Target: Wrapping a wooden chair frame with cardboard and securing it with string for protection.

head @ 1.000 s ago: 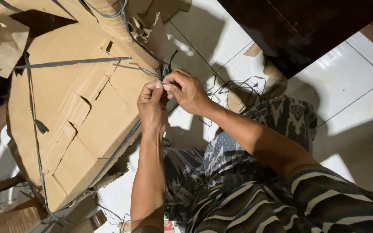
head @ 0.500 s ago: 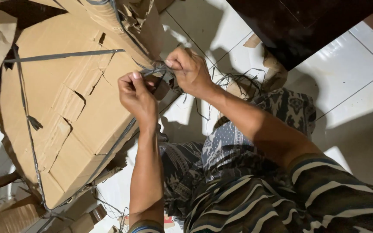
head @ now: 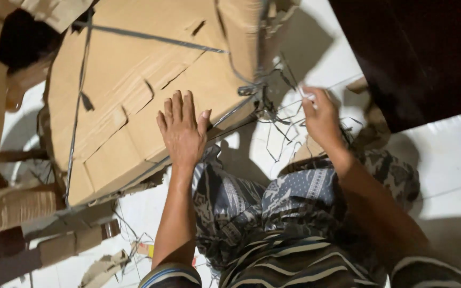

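cardboard bundle (head: 134,101): on floor, bound by grey strapping (head: 78,101) | left hand (head: 181,129): I see it now flat, fingers spread, on bundle, off the knot (head: 252,89) | right hand (head: 321,118): drawn away right, fingers pinched on small white piece (head: 308,97)

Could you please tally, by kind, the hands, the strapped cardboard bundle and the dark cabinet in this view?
Hands: 2, the left hand flat on the cardboard, the right hand off its edge, pinching something small and white.
Strapped cardboard bundle: 1
Dark cabinet: 1
Total: 4
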